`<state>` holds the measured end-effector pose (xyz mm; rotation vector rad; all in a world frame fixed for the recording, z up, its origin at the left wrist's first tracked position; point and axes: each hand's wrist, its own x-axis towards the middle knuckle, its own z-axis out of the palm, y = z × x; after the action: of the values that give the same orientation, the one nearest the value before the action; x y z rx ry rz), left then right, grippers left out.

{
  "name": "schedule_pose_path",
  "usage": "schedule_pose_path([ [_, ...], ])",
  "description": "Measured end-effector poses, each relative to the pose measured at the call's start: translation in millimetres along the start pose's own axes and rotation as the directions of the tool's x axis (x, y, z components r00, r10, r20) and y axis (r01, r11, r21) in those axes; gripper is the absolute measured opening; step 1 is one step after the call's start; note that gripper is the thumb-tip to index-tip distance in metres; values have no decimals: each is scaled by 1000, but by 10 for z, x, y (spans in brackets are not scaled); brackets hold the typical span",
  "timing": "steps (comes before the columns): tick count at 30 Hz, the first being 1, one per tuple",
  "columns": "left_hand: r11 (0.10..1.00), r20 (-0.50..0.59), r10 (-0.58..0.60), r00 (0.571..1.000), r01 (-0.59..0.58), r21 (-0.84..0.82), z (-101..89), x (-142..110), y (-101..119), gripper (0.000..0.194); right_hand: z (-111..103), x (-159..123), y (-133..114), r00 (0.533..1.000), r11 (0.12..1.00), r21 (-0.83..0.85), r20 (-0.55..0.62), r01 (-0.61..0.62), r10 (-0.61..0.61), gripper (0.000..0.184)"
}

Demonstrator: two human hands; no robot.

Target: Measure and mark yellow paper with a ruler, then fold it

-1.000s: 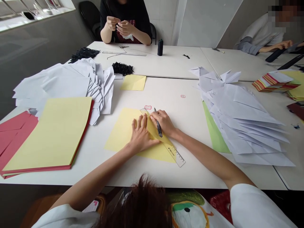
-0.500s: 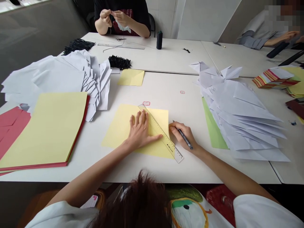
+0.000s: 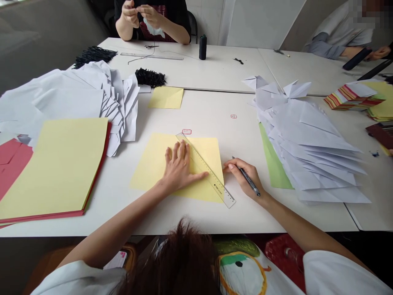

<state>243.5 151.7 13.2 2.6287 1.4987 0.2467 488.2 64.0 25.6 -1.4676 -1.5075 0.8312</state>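
A yellow sheet of paper (image 3: 153,164) lies on the white table (image 3: 208,119) in front of me. A clear plastic ruler (image 3: 211,178) runs diagonally across it, from upper left to lower right. My left hand (image 3: 179,168) lies flat with fingers spread, pressing on the sheet and the ruler's left edge. My right hand (image 3: 244,177) rests on the table at the sheet's right edge, closed on a dark pen (image 3: 247,181) that points back toward my wrist.
A stack of yellow and red sheets (image 3: 55,168) lies at left, white folded papers (image 3: 92,94) behind it. More white folded papers (image 3: 310,139) and a green sheet (image 3: 273,164) lie at right. A small yellow sheet (image 3: 166,97), black thread spool (image 3: 202,47) and two other people sit farther back.
My right hand with the pen has slid off the ruler, down and to the right, to the sheet's right edge. My left hand has stayed pressed on the sheet.
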Motion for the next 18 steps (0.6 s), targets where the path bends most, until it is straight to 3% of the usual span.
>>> schedule_pose_path([
  [4,1000,6,-19,1000,20,-25,-29,5,22,124,1,-163,-9,999,1000,-14,35,-18,19,22],
  [11,996,19,-25,1000,27,-86,-79,-1,22,122,123,-281,-116,979,964,-171,9,203,-205,18],
  [18,999,30,-28,999,29,-39,-96,15,64,121,60,-127,-17,1000,1000,-10,-5,23,-23,21],
])
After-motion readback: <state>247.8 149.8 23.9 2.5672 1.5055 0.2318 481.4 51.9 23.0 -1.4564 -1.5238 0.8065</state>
